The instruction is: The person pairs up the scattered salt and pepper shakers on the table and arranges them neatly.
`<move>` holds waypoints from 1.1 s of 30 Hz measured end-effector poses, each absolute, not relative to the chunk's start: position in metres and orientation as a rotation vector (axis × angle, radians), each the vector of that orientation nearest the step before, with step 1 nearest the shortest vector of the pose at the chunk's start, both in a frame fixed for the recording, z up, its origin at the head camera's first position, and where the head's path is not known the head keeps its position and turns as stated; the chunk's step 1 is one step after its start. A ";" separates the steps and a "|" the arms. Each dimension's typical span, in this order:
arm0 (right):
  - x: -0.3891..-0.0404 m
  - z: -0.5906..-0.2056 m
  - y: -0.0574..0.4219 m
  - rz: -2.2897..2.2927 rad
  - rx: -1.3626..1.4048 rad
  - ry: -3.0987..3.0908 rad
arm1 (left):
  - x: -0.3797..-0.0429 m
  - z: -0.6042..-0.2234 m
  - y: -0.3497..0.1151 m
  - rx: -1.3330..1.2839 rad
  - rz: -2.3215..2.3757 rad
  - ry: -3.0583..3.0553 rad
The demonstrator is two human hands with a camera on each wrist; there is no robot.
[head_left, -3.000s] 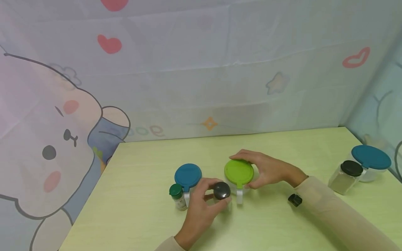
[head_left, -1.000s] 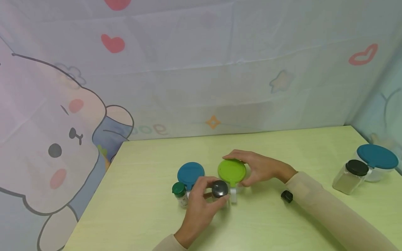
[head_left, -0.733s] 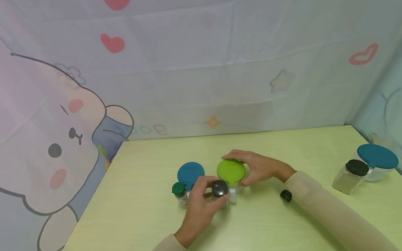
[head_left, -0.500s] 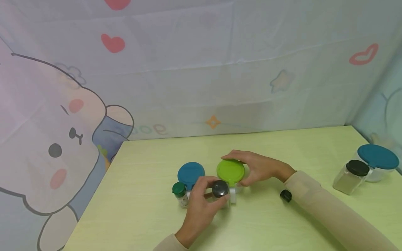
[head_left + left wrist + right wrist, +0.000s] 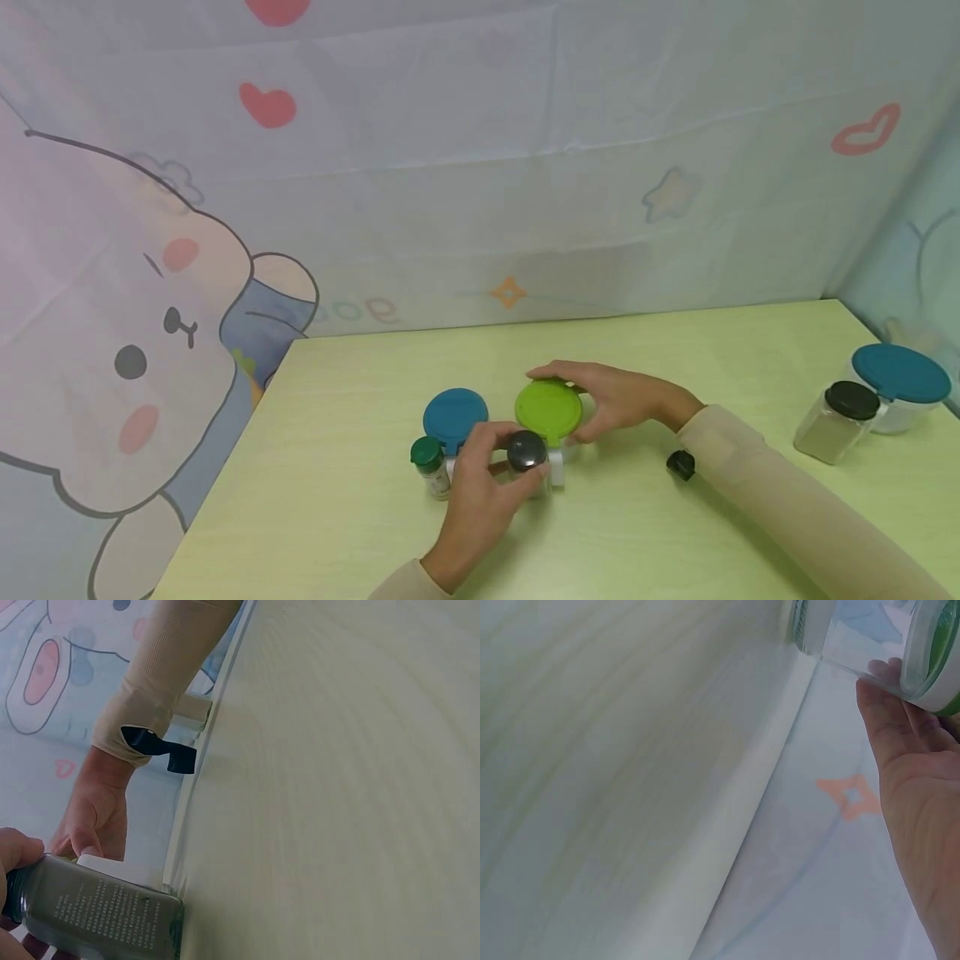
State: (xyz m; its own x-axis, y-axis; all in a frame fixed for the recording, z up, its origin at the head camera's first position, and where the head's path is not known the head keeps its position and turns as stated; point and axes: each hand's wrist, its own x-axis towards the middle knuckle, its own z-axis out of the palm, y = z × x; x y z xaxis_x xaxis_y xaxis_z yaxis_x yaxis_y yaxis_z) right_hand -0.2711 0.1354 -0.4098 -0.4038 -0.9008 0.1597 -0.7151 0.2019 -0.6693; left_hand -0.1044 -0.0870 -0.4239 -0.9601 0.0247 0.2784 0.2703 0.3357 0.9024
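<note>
My left hand [image 5: 480, 496] grips a spice jar [image 5: 527, 450] just under its black lid. In the left wrist view that spice jar [image 5: 101, 911] is clear, with printed text on its side, its base at the tabletop. My right hand [image 5: 618, 400] curls its fingers and thumb around a clear jar with a lime-green lid [image 5: 549, 408]. The white handle of the lime-lidded jar points toward me, right beside the spice jar. In the right wrist view my fingertips [image 5: 881, 694] lie against the glass below the lid.
Left of my left hand stand a blue-lidded jar [image 5: 455, 417] and a small green-capped shaker [image 5: 430, 467]. At the table's far right are another blue-lidded jar [image 5: 900, 373] and a black-lidded jar [image 5: 835, 425]. A printed curtain [image 5: 450, 167] hangs behind the table.
My right hand and the lime-lidded jar have shifted a little left, closer to the spice jar. My left hand keeps its hold with hardly any movement. The head view has shifted slightly.
</note>
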 end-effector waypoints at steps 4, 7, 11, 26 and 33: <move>-0.272 -0.413 0.135 -1.038 -1.505 2.153 | -0.105 -0.425 -0.087 -0.266 -1.665 -2.385; -0.273 -0.414 0.135 -1.054 -1.497 2.133 | -0.106 -0.426 -0.087 -0.267 -1.661 -2.385; -0.272 -0.416 0.135 -1.063 -1.496 2.125 | -0.107 -0.427 -0.086 -0.271 -1.657 -2.388; -0.274 -0.415 0.137 -1.071 -1.502 2.125 | -0.106 -0.424 -0.083 -0.248 -1.619 -2.450; -0.275 -0.414 0.137 -1.056 -1.508 2.135 | -0.105 -0.423 -0.081 -0.242 -1.670 -2.439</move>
